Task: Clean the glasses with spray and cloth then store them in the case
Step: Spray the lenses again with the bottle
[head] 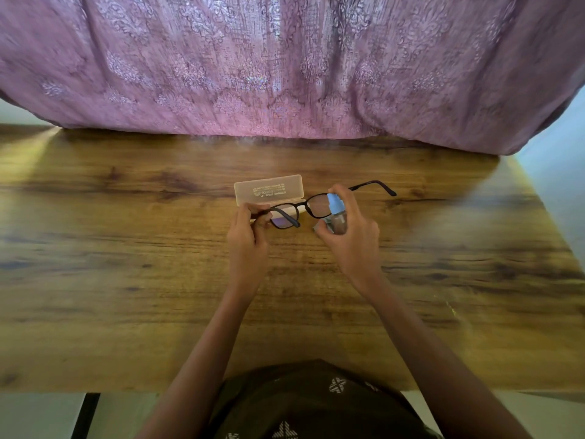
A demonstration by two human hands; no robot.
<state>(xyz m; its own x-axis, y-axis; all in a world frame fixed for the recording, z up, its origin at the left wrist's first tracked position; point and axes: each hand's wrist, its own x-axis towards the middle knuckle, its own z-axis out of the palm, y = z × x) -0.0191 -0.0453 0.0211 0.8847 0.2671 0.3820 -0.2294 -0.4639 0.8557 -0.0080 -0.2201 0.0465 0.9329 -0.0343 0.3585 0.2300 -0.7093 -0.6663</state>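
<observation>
While we hold the glasses (304, 205) up over the bench (126, 280), our left hand (248, 236) pinches the left end of the frame, and its fingers (258, 221) are closed tight on it. Our right hand (351, 236) is wrapped around the spray (335, 213), with one finger on top of the blue cap. The glasses lie long ways from left to right, and one arm of the frame sticks out to the far right. The spray sits just in front of the right lens, very close, and we think the nozzle points at that lens. So the right hand is the nearer one for the squirt. The left lens is beside our left hand. The case (269, 188) lies open on the bench just behind the glasses. We cannot see the cloth.
</observation>
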